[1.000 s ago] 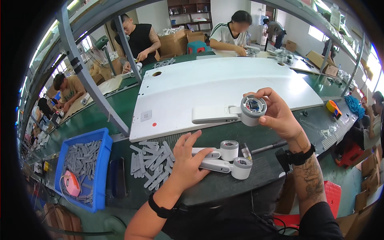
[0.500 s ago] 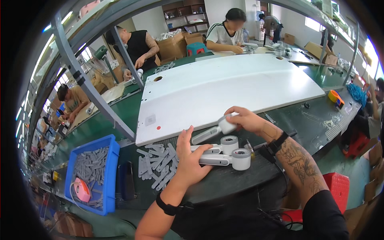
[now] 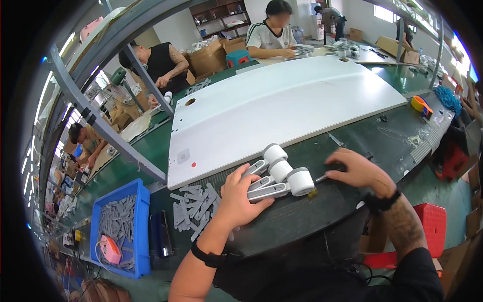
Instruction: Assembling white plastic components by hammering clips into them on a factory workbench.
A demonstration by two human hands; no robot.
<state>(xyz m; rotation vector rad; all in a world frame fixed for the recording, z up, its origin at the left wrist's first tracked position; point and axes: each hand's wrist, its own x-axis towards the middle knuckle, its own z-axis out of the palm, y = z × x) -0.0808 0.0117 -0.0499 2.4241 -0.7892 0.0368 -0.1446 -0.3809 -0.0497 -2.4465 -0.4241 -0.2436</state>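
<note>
Three white-and-grey devices, each with a drum-shaped head and a slim handle, lie side by side on the dark green bench. The near device (image 3: 302,182), the middle device (image 3: 280,172) and the far device (image 3: 274,152) have their heads to the right. My left hand (image 3: 239,196) is closed across their handles, its thumb by the near one. To the right, my right hand (image 3: 359,171) has its thumb and fingers around the dark handle of a screwdriver (image 3: 338,168). The screwdriver's metal shaft points left toward the near head. A small yellowish piece (image 3: 312,193) sits below that head.
Loose grey strips (image 3: 193,209) lie left of my left hand. Beyond them are a dark glossy slab (image 3: 160,234) and a blue bin (image 3: 146,221) of more strips. A large white board (image 3: 287,110) covers the far side. Orange tape (image 3: 421,106) lies right; co-workers sit beyond.
My right hand has set the third device down beside the other two and moved right to the screwdriver. The two nearer heads have rolled over, and my left hand has closed across the handles.
</note>
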